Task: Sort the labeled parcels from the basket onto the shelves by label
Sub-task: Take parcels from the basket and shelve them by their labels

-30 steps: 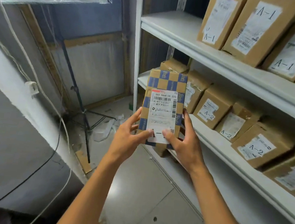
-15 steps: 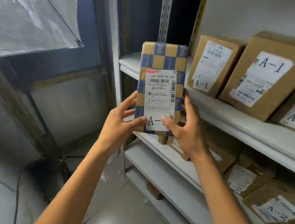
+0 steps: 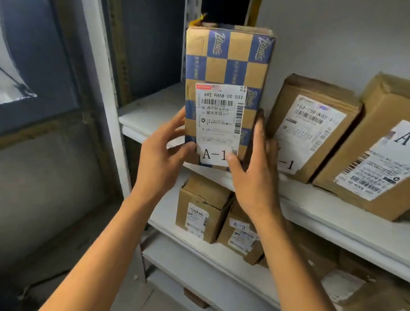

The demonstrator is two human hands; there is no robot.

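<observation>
So at this pt I had the checkered parcel (image 3: 227,62) up at the top shelf (image 3: 141,116), standing upright w/ its white label facing me, "A-1" written at the bottom of it. Both hands were on its lower part: left hand (image 3: 162,155) had the thumb across the front bottom-left corner and the fingers running up the left edge, right hand (image 3: 256,172) had the thumb pressed on the label right by the "A-1" and the fingers going up along the right side. So a two-handed pinch from either side, fingers mostly straight-ish, not wrapped tight. Couldn't tell if the bottom of the box was actually sitting on the shelf board or just above it, my hands hid that edge. Just beside it on the right was a brown box (image 3: 310,127) leaning back, partly hidden "-1" on its label, and my right fingers were in the gap btwn the two. Further right another bigger carton (image 3: 389,157) marked A-1, also tilted. Shelf below (image 3: 346,219) had smaller boxes, one (image 3: 239,233) clearly reading A-2, and the one next to it (image 3: 201,209) had a label too blurry to read.
</observation>
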